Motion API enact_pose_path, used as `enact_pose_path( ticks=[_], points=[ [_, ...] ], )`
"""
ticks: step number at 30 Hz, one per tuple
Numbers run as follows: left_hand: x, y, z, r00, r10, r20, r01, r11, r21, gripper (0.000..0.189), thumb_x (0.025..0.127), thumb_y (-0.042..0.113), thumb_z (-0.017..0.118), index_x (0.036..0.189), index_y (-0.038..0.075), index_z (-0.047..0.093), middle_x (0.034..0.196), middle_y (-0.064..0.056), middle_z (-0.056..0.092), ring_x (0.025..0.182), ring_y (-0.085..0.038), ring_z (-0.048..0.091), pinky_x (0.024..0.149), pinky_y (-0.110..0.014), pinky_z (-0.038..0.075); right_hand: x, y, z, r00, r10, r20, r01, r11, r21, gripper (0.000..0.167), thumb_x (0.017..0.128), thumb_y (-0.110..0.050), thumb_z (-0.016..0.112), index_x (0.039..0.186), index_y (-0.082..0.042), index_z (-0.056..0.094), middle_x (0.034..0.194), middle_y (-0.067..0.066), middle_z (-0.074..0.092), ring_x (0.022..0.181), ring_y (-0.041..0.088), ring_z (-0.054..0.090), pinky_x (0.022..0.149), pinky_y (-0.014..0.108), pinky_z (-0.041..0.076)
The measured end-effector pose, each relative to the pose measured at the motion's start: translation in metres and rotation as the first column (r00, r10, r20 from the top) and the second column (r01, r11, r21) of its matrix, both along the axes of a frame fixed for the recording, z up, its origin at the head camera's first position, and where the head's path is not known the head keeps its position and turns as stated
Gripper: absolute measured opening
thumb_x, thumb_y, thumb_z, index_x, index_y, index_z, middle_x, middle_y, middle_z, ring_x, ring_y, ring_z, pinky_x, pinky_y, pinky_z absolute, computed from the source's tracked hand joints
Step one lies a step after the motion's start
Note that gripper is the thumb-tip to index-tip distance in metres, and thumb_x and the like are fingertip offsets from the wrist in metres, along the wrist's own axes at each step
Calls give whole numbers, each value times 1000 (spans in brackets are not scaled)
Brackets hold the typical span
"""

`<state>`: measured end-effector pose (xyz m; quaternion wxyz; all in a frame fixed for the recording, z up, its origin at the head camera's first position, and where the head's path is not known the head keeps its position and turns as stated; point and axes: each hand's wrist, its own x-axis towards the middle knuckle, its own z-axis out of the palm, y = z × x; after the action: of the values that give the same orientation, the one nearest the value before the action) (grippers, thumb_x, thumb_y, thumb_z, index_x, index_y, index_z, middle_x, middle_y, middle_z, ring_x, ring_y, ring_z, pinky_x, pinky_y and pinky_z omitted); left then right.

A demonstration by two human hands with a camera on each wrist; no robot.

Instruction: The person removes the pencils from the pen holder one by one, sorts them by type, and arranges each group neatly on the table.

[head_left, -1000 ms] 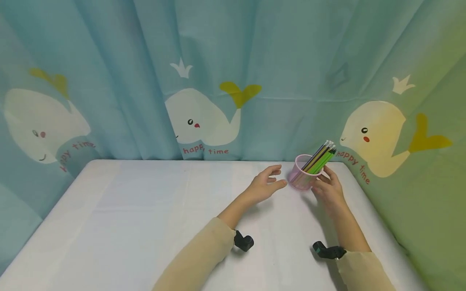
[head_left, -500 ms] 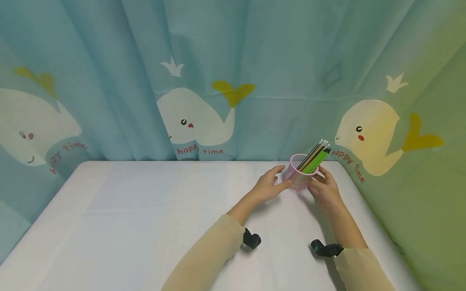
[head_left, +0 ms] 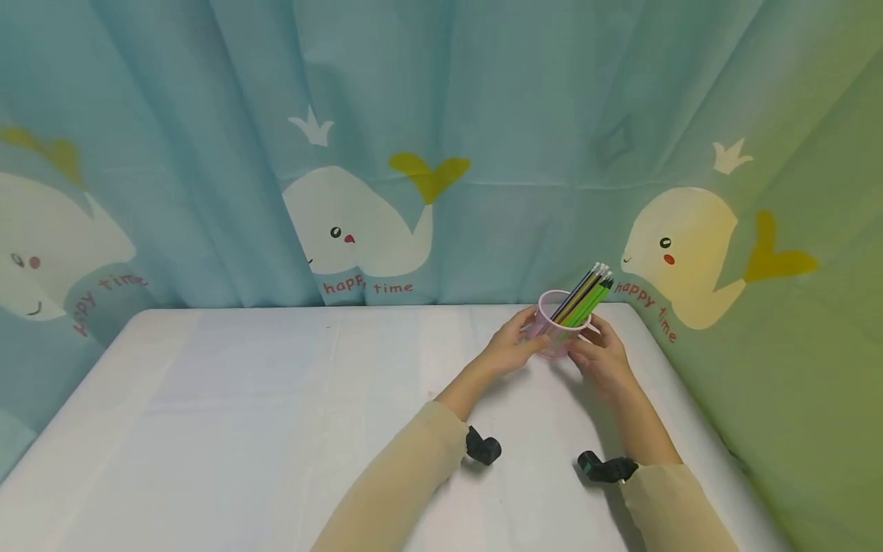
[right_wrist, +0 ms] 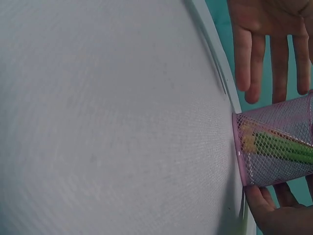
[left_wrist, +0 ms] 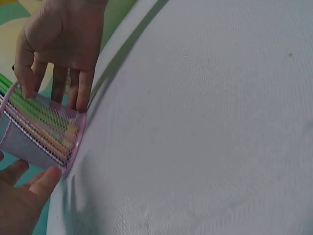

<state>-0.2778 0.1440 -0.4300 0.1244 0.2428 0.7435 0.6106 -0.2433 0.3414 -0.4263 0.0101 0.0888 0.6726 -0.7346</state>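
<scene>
Left hand [head_left: 509, 346], right hand [head_left: 603, 362], cup [head_left: 557, 343] between

The left hand [head_left: 509, 349] and right hand [head_left: 603, 359] reach forward, palms turned toward each other. Their fingers [right_wrist: 257, 68] look mostly straight, though some tips are partly hidden. The left forearm [head_left: 464, 391] slants rightward, the right forearm [head_left: 647, 429] leftward, each leaving a beige sleeve [head_left: 396, 475].

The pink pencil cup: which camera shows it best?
The head view: the cup lies fully in frame, with its rim and pencils visible, though fingers partly cover it. The left wrist view shows its mesh and base closer, but pencils run off the edge; the right wrist view cuts off its top.
</scene>
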Motion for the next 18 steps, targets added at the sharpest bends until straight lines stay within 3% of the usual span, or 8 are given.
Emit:
enact_pose_path(
  ticks=[5,11,18],
  points=[
    [3,1,1,1000,-3,-14,4,1000,14,59,102,16,54,155,7,31,155,-14,41,138,-35,45,115,-39,41,2,-5,-1,1000,-20,4,20,1000,-11,79,94,3,57,158,-12,16,154,15,26,124,11,45,94,16,51],
    [6,-1,0,998,33,-44,-35,998,-44,59,99,16,57,153,5,35,145,-16,49,130,-33,54,107,-33,48,6,-9,-1,1000,-17,-5,17,1000,-6,76,93,4,59,156,-11,20,141,5,37,114,5,49,94,16,51],
    [11,-8,-1,994,74,-75,-80,994,-72,50,96,13,60,144,5,47,138,-16,55,124,-32,57,104,-32,50,13,-9,-1,999,30,-28,-29,998,60,73,93,2,60,155,-10,22,142,9,37,109,2,53,90,13,51]
  ],
)
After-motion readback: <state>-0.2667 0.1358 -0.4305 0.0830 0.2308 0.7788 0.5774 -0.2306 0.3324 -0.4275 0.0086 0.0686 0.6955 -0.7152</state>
